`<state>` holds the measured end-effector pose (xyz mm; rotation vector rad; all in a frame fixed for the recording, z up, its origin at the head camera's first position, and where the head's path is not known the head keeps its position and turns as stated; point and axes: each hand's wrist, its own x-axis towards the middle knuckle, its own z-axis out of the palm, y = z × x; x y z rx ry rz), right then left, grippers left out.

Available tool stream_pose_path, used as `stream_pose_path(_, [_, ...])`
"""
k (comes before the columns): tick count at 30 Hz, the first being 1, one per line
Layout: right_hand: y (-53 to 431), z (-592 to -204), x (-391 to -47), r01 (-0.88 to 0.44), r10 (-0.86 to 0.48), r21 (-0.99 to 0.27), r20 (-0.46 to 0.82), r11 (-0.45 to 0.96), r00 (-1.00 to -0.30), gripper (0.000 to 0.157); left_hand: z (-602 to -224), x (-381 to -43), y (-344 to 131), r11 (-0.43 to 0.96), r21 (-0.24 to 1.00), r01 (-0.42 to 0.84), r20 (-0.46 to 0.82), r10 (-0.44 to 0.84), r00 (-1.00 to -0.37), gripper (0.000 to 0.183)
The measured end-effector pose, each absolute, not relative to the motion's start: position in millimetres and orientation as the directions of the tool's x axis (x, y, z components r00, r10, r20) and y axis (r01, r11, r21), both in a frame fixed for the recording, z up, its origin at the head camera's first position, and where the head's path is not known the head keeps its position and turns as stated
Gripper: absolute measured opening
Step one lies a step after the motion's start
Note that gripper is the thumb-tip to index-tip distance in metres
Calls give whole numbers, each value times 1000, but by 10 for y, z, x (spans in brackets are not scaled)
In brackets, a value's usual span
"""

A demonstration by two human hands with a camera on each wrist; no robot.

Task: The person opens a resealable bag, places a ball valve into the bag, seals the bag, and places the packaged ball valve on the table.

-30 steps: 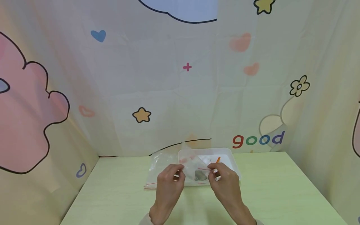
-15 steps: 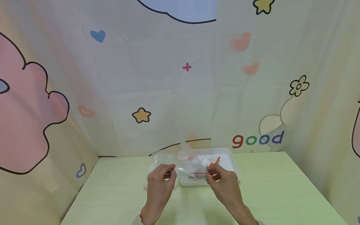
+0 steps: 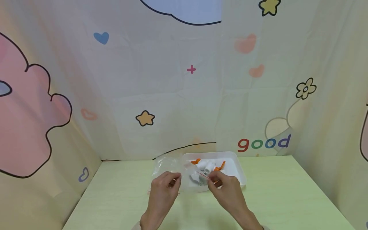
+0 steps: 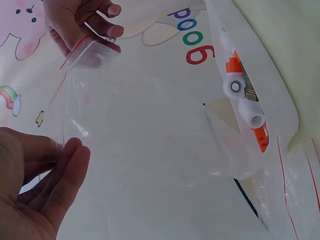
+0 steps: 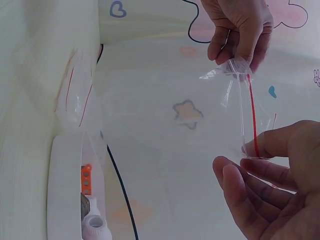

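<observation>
A clear zip bag (image 4: 130, 110) with a red line along its mouth is held up between both hands. My left hand (image 3: 163, 191) pinches one end of the mouth between thumb and fingers. At the other end, my right hand (image 3: 227, 191) pinches the edge beside the red line (image 5: 252, 112). The see-through bag looks to have nothing inside. Behind the hands, a white tray (image 3: 240, 169) holds white plastic valves (image 3: 209, 166) with orange handles (image 3: 222, 165) and a grey metal piece (image 4: 250, 93), partly hidden in the head view by the bag and right hand.
More clear zip bags (image 3: 162, 164) with red lines lie flat on the table, left of the tray. The pale green-yellow table (image 3: 276, 191) extends to both sides. A printed curtain (image 3: 172, 80) hangs right behind it.
My left hand has moved left, away from the right hand. The bag has swung lower and tilted, so the valves in the tray show more. My right hand has shifted slightly left.
</observation>
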<state>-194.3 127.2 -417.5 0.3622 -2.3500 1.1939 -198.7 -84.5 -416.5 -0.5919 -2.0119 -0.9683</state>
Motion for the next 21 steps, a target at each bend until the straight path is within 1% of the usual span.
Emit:
stream_pose_path(3, [1251, -4155, -1922, -457, -73, -679, 514, 574, -855, 21, -4141, -1966, -843, 624, 402, 670, 821, 77, -565, 19])
stream_pose_path(8, [1252, -4111, -1876, -509, -162, -636, 522, 581, -837, 16, -4090, -1925, -861, 668, 376, 642, 815, 92, -573, 17])
stream_pose_path(9, [1263, -4099, -1869, -527, -179, -621, 534, 580, -826, 12, -4080, -1916, -870, 674, 375, 636, 811, 95, -578, 17])
stream_pose_path(14, [1369, -4035, -1874, -616, -251, -509, 611, 601, -751, 8, -4044, -1887, -927, 687, 366, 628, 806, 103, -583, 17])
stream_pose_path(18, [1493, -4001, -1937, -650, -332, -397, 621, 648, -710, 18, -4027, -1871, -966, 687, 354, 635, 814, 108, -571, 19])
stream_pose_path(21, [1598, -3979, -1987, -630, -393, -301, 573, 716, -720, 28, -4017, -1863, -990, 686, 353, 636, 814, 110, -571, 19])
